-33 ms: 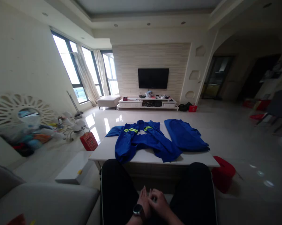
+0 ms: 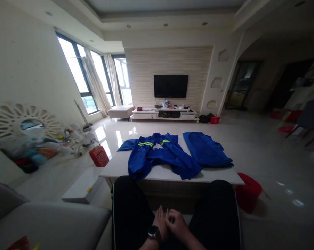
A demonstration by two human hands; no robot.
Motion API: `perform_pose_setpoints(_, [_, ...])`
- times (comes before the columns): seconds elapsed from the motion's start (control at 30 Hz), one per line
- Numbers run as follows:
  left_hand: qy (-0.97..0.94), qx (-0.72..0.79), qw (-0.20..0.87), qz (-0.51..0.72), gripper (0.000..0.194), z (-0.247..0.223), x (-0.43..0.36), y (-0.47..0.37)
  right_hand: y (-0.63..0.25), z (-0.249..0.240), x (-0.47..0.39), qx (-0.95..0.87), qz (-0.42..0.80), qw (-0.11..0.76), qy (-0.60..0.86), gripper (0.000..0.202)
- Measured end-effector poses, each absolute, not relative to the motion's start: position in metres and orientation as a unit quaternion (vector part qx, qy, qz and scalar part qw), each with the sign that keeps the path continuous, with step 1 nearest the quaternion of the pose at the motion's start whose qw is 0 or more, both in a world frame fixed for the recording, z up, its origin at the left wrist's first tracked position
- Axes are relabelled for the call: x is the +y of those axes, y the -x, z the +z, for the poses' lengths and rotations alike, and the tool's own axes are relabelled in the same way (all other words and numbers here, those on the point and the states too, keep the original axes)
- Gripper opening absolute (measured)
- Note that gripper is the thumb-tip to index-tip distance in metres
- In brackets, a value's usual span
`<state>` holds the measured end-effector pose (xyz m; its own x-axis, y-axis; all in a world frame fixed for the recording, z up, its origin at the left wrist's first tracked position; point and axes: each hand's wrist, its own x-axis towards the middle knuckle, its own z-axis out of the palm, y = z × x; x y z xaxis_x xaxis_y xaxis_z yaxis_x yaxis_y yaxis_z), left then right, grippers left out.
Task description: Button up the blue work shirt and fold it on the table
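Observation:
My left hand, with a dark watch on its wrist, has its fingers stretched out between my knees. Touching it from the right is my right hand, its fingers curled with thumb and finger close together; nothing shows in them. Beyond my knees, a blue jacket with yellow-green stripes lies spread on the white table, its sleeves bent toward the front edge. To its right lies a folded blue garment. Neither hand touches the clothes.
A red stool stands by the table's right end. On the left are a white box, a red patterned bag and a sofa seat. A television hangs above a cluttered low cabinet.

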<state>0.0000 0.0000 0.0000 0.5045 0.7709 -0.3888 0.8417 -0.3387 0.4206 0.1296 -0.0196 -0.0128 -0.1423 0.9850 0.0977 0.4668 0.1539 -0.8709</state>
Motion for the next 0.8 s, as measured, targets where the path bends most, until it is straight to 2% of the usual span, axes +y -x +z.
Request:
perform_pose_setpoints(0.13, [-0.826,0.486,0.269,-0.09,0.073,0.002,-0.002,0.002,-0.131,-0.006,-0.022,-0.665,0.365,0.358,0.544,0.029])
perform_pose_setpoints(0.27, [-0.831,0.493,0.232,-0.115,0.067,-0.001,0.001,0.0,-0.133,-0.005,-0.021,-0.653,0.345,0.353,0.574,0.023])
perform_pose_setpoints(0.53, [-0.831,0.502,0.21,-0.11,0.073,-0.008,-0.005,-0.002,-0.134,0.002,-0.022,-0.668,0.386,0.314,0.553,0.021])
perform_pose_setpoints(0.7, [-0.791,0.558,0.247,-0.027,0.058,0.027,0.031,0.006,-0.171,0.021,0.021,-0.676,0.326,0.303,0.588,0.008])
perform_pose_setpoints(0.8, [-0.765,0.606,0.216,0.015,0.046,0.061,0.091,0.036,-0.216,0.036,0.073,-0.703,0.239,0.271,0.613,0.019])
